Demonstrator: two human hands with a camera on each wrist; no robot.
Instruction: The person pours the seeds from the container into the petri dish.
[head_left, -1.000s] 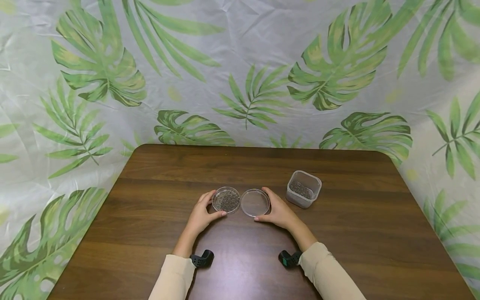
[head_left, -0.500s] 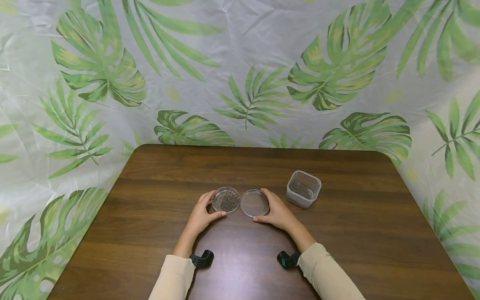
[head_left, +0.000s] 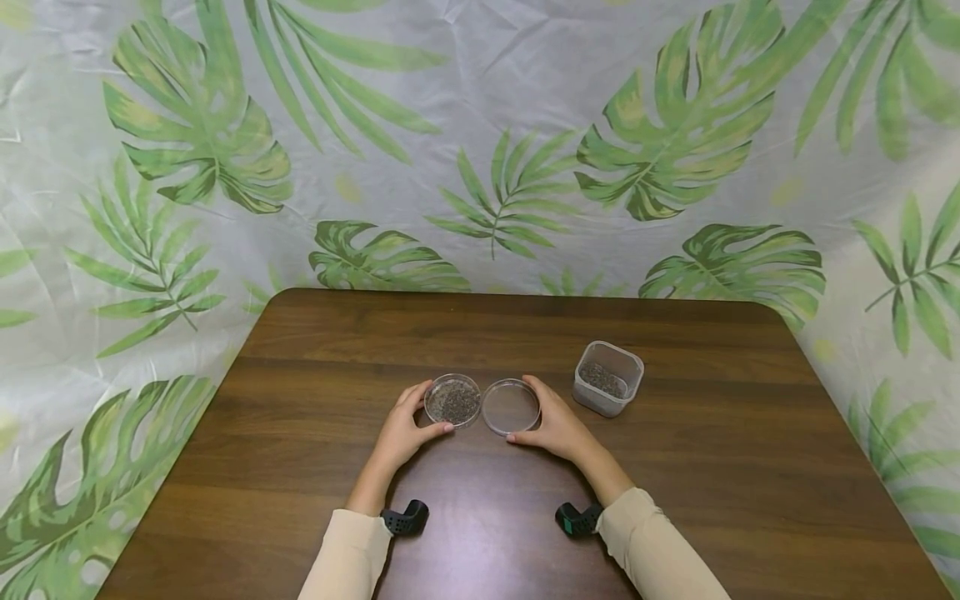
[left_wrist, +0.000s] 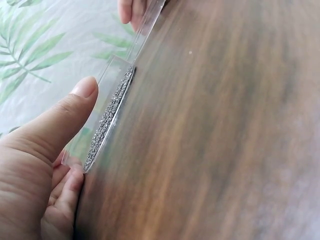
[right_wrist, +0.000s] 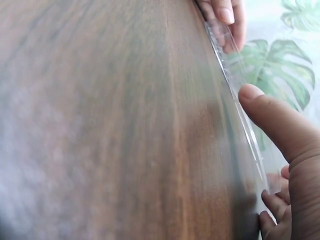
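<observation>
A clear petri dish (head_left: 453, 402) with a layer of dark grey granules sits on the table. My left hand (head_left: 400, 429) grips its left side, thumb at the near rim and fingers round the far side. In the left wrist view the granules (left_wrist: 111, 112) show through the clear wall. Right beside it lies what looks like a clear, shallow petri dish lid (head_left: 512, 407) with nothing in it, its edge close against the dish. My right hand (head_left: 557, 425) holds this lid from the right, thumb in front and fingertips behind.
Behind and right of the right hand stands a translucent square plastic tub (head_left: 608, 378), holding more dark granules at its bottom. The brown wooden table (head_left: 300, 467) reaches back to a leaf-patterned curtain (head_left: 510, 75). Each wrist wears a black strap-on camera (head_left: 406, 518).
</observation>
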